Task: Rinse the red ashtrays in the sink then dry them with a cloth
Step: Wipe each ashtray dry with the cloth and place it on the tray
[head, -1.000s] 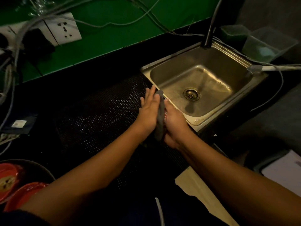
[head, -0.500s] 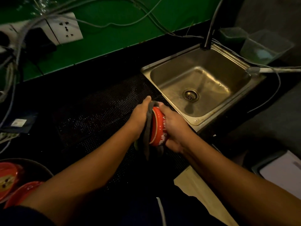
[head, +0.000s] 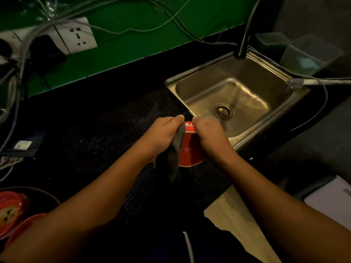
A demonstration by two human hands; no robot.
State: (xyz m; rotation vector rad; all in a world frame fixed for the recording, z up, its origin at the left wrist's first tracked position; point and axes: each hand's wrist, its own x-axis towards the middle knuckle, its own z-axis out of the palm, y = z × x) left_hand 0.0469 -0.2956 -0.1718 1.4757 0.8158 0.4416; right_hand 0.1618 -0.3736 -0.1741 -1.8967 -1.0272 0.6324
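Just in front of the sink's near corner, a red ashtray (head: 190, 149) is held up on edge between both hands, above the black perforated mat (head: 114, 133) that covers this part of the table (head: 133, 78). Its round red face is turned toward the camera, and white lettering shows on the rim at the top, too partial to read. The right hand (head: 209, 133) grips the ashtray by its right side, fingers curled round the edge. The left hand (head: 163, 134) is closed on a grey cloth (head: 175, 154), pinching it against the ashtray's left side; the loose end of the cloth hangs down below the hand toward the mat.

Behind and to the right, the steel sink (head: 199, 86) is set into the table, its drain (head: 223, 111) in the middle of the basin and a dark tap (head: 245, 38) rising from the far rim. Clear plastic tubs (head: 311, 54) stand beyond the sink on the right.

At the lower left edge, well apart from the hands, other red ashtrays (head: 9, 209) lie in a dark bowl (head: 50, 196). Along the far side runs a green wall (head: 133, 35) with a white socket (head: 77, 36) and a tangle of grey cables (head: 19, 59) draped over it.
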